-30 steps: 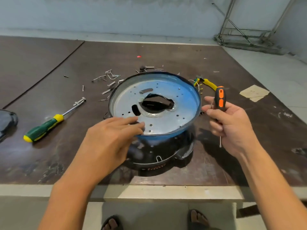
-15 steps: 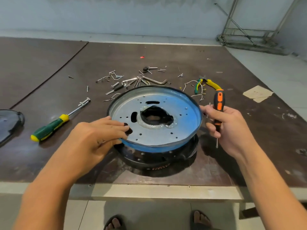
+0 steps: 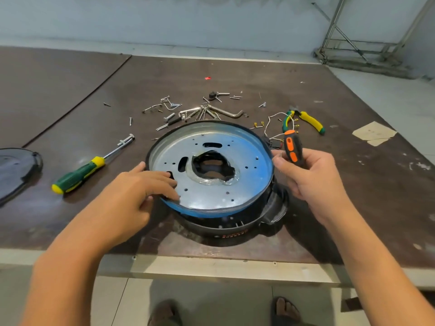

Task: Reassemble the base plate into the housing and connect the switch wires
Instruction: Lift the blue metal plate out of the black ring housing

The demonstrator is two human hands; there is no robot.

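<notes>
A round metal base plate (image 3: 247, 175) with a blue rim and a ragged centre hole sits tilted on top of the black housing (image 3: 235, 228) near the table's front edge. My left hand (image 3: 131, 198) grips the plate's left rim, fingers over the top and thumb on the outside. My right hand (image 3: 310, 177) holds an orange-and-black screwdriver (image 3: 292, 147) upright while its thumb presses the plate's right rim. White switch wires (image 3: 274, 121) with small terminals lie behind the plate on the right.
Loose screws, brackets and a hex key (image 3: 200, 111) are scattered behind the plate. Green-yellow pliers (image 3: 306, 120) lie at the back right, a green-yellow screwdriver (image 3: 89, 168) at the left, a black cover (image 3: 14, 170) at the far left edge. Paper scrap (image 3: 373, 135) at right.
The plate has come down from a steep tilt to lie flatter on the housing. My left hand slid from the plate's top to its left rim; my right thumb moved onto the right rim.
</notes>
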